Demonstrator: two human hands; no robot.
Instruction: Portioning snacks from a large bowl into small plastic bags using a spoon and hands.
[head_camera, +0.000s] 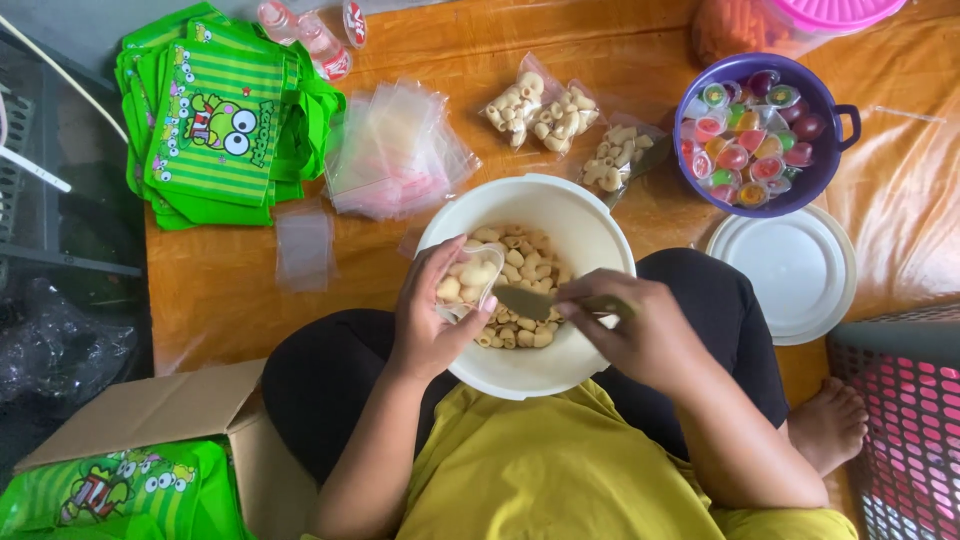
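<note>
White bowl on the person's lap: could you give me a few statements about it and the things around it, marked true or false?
1. The white bowl holds pale tube-shaped snacks. True.
2. The left hand holds a small clear bag over the bowl. True.
3. The right hand is empty. False: its fingers grip a scoop.
4. The purple bowl is empty. False: it holds colourful jelly cups.
5. Filled snack bags lie beyond the white bowl. True.

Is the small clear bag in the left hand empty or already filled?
Partly filled: pale tube snacks show inside the clear bag held open by the left hand over the white bowl.
</note>
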